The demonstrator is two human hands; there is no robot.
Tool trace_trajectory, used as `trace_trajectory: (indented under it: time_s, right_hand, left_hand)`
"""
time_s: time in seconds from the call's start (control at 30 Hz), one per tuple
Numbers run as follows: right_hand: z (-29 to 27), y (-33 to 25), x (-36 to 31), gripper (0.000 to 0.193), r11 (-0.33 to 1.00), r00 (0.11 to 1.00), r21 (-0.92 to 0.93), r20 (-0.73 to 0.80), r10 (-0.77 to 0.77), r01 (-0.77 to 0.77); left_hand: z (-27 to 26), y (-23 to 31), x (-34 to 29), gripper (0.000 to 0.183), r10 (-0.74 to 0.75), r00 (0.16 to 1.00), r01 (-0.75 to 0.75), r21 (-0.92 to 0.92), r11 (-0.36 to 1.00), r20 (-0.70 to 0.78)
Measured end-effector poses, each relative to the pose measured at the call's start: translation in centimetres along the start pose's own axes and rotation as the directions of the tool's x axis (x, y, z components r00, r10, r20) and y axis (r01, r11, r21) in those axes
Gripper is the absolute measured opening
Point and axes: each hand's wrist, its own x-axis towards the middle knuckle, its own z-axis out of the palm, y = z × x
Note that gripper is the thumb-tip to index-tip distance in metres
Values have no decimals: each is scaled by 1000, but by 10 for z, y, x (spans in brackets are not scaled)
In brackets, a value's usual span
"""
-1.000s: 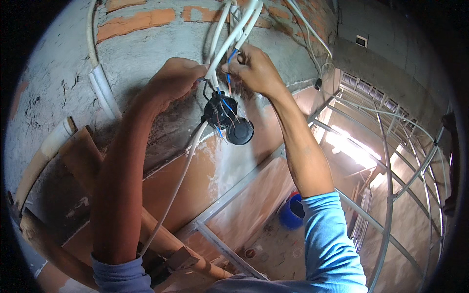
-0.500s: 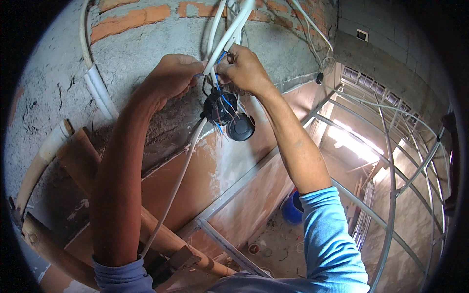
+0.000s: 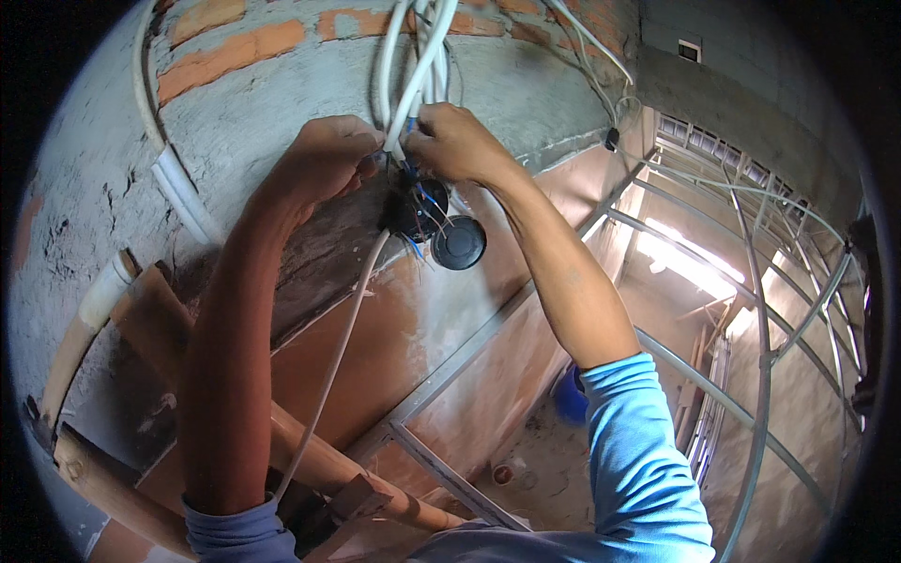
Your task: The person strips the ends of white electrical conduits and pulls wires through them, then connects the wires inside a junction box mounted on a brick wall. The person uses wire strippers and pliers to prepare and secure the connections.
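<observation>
Both my arms reach up to a bundle of white cables hanging down the wall. My left hand is closed, fingers pinched at the lower end of the white cables. Opposite it, my right hand is also closed, pinching by a blue wire that shows at its fingertips. Just below the hands sits a round black junction box, with thin blue and copper-coloured wire ends sticking out. Its round black lid hangs open at the box's right side. A single white cable runs down from the box.
Bamboo poles cross at lower left. A metal frame runs diagonally below my arms, and more metal bars curve at right. A white conduit is on the left wall. Far below stands a blue bucket.
My right hand has shifted slightly down and its fingers have closed in more. The blue wire between the hands shows less. The view has moved a little.
</observation>
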Motion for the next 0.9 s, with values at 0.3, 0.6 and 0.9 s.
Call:
trace_trajectory:
  time_s: [0.3, 0.6, 0.9]
  right_hand:
    - [-6, 13, -7, 20, 997, 975, -5, 211, 74, -75]
    - [36, 27, -64, 24, 944, 931, 327, -333, 150, -35]
    - [52, 38, -87, 13, 928, 953, 372, -272, 136, -27]
  left_hand:
    - [2, -3, 6, 23, 34, 999, -34, -21, 999, 1]
    - [15, 3, 28, 27, 96, 994, -87, 171, 981, -45]
    - [23, 1, 36, 26, 93, 990, -76, 162, 984, -106]
